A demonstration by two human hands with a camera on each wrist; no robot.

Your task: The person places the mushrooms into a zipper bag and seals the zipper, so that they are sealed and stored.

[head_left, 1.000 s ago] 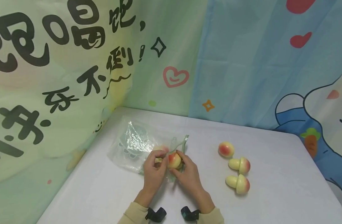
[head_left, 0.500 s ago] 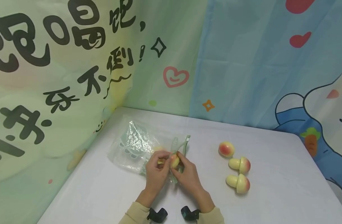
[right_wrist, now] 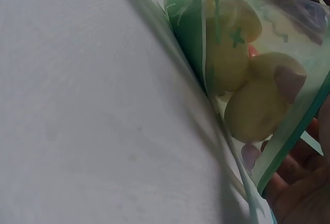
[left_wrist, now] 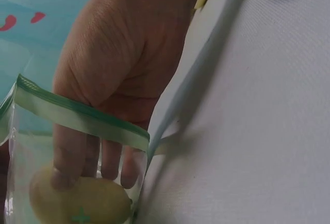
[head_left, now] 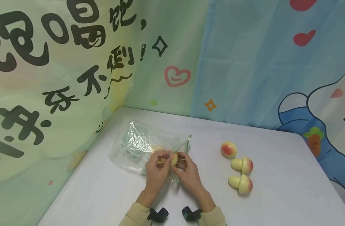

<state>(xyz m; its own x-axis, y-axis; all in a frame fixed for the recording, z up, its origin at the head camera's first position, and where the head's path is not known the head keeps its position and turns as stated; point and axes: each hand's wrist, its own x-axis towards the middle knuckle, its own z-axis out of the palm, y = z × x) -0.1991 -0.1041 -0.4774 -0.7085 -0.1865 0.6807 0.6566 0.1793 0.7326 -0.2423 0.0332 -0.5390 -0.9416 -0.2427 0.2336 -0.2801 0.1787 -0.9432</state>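
Note:
My left hand (head_left: 156,172) grips the mouth of a clear zip bag (head_left: 118,155) that has a green zip strip (left_wrist: 77,115). My right hand (head_left: 190,174) reaches into that mouth and holds a yellow and red toy mushroom (head_left: 174,160) between thumb and fingers. Through the plastic, the left wrist view shows this mushroom (left_wrist: 98,201) under the right fingertips (left_wrist: 63,178). Another yellow mushroom (right_wrist: 224,56) lies deeper in the bag in the right wrist view, against the held mushroom (right_wrist: 258,113). The left fingers partly cover the bag's contents from above.
To the right on the white table (head_left: 288,179) lie one rounded red and yellow piece (head_left: 229,149) and two toy mushrooms (head_left: 243,165) on their sides. A printed cloth backdrop (head_left: 240,72) hangs behind the table. Black wrist cameras (head_left: 159,215) sit on both wrists.
The held mushroom has turned and shifted slightly left, so less of its red side shows. The right fingers have curled further round. The left hand keeps nearly the same place.

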